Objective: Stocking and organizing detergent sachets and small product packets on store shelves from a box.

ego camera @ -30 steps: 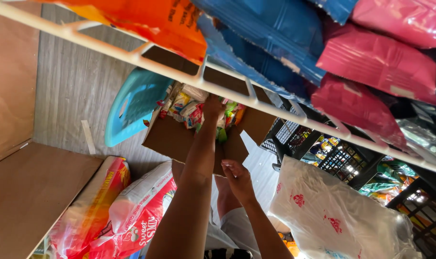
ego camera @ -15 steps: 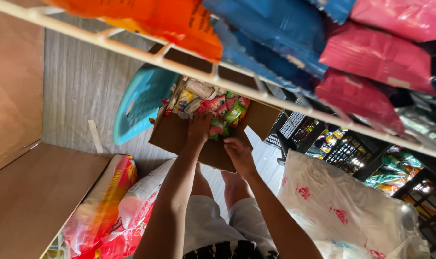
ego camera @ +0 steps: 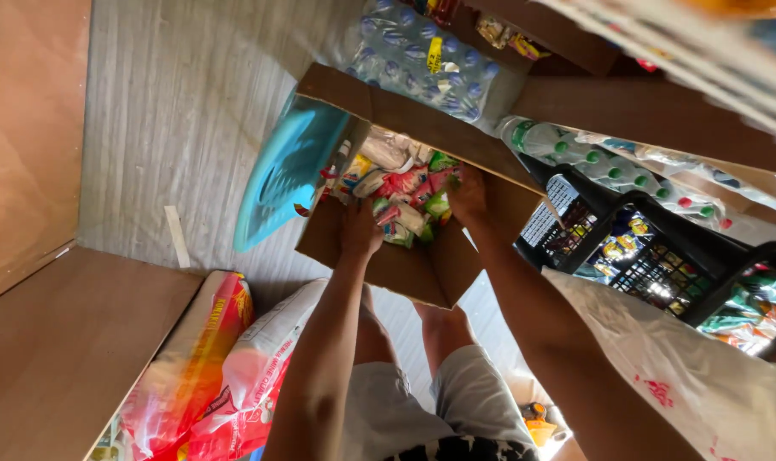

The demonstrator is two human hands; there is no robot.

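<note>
An open cardboard box (ego camera: 405,269) sits on the floor in front of me, filled with several small colourful snack packets (ego camera: 402,183). My left hand (ego camera: 360,229) reaches into the near side of the box, its fingers down among the packets. At the right side of the box, my right hand (ego camera: 466,195) rests on the packets too. Whether either hand grips a packet is hidden by the hands themselves.
A turquoise plastic stool (ego camera: 287,172) leans beside the box. Shrink-wrapped water bottles (ego camera: 422,60) lie beyond it. Black baskets (ego camera: 635,252) of goods stand right, a white bag (ego camera: 703,376) nearer. Sacks (ego camera: 221,367) lie lower left by a wooden shelf (ego camera: 55,341).
My view has tilted down from the shelves of bags to the floor. Both hands have moved from the box's flap down into the packets.
</note>
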